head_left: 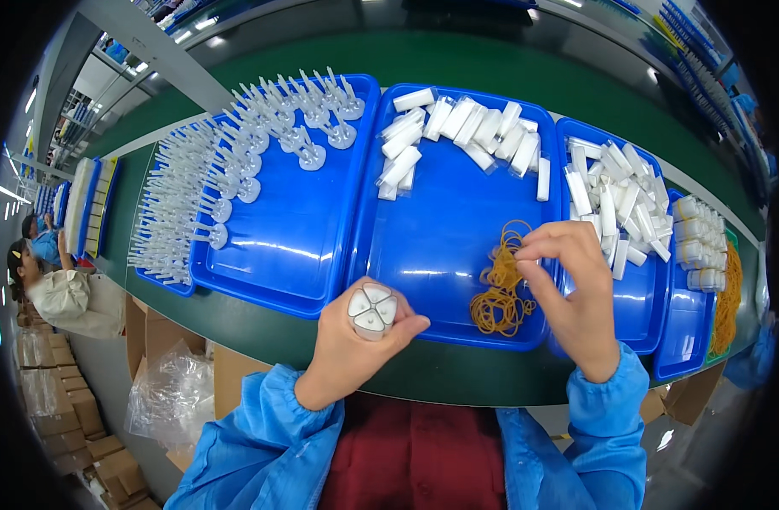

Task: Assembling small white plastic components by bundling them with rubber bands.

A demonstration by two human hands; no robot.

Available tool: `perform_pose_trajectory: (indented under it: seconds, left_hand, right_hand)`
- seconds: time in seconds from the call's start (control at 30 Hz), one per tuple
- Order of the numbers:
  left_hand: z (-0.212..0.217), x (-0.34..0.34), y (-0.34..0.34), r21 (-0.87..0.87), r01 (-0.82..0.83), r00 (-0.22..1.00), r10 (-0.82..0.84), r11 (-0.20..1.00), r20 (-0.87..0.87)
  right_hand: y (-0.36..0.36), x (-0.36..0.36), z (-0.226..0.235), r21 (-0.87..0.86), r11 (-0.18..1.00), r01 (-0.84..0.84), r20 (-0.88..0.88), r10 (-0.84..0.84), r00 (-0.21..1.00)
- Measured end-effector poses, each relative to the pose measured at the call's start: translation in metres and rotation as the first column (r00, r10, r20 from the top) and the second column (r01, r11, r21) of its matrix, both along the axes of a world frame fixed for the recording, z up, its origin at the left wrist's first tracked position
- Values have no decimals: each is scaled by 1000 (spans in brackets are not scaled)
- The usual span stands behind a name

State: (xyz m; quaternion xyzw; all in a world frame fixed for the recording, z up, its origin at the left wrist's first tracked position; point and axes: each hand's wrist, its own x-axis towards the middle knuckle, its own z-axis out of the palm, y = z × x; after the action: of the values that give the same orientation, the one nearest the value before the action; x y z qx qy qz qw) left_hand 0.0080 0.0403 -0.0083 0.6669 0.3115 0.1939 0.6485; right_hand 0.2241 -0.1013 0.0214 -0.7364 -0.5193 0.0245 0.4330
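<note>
My left hand (340, 355) is closed around an upright bundle of white pieces (373, 309), whose several wedge-shaped ends form a round top. It is held over the near edge of the middle blue tray (423, 246). Farther right, my right hand (581, 302) has its thumb and forefinger pinched together on a tan rubber band (517, 228). A loose pile of rubber bands (498, 316) lies just beside and below those fingertips, in the same tray. White rectangular pieces in clear sleeves (470, 123) lie along that tray's far side.
A left blue tray (270, 242) holds many upright clear stemmed parts (236, 144). Right trays hold more white sleeved pieces (619, 195), stacked banded bundles (699, 238) and a heap of rubber bands (728, 297). Cardboard boxes (62, 408) and a co-worker (66, 293) are at left.
</note>
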Motion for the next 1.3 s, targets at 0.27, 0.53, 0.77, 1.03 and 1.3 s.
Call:
perform_pose_trajectory:
  seconds: [0.27, 0.53, 0.77, 1.03, 1.3]
  left_hand:
    - [9, 52, 8, 368, 61, 957, -160, 928, 244]
    - [20, 61, -1, -431, 329, 930, -211, 840, 300]
    - [23, 47, 4, 25, 583, 812, -583, 812, -21]
    - [31, 23, 38, -441, 95, 971, 16, 892, 240]
    - [45, 37, -27, 388, 388, 780, -522, 836, 345]
  right_hand:
    - [7, -15, 7, -27, 998, 49, -312, -55, 949]
    - [2, -42, 10, 421, 905, 63, -713, 288, 639]
    - [17, -23, 19, -117, 881, -458, 12, 463, 887]
    - [-30, 2, 11, 483, 679, -552, -577, 722, 382]
    - [18, -20, -3, 178, 979, 95, -551, 19, 834]
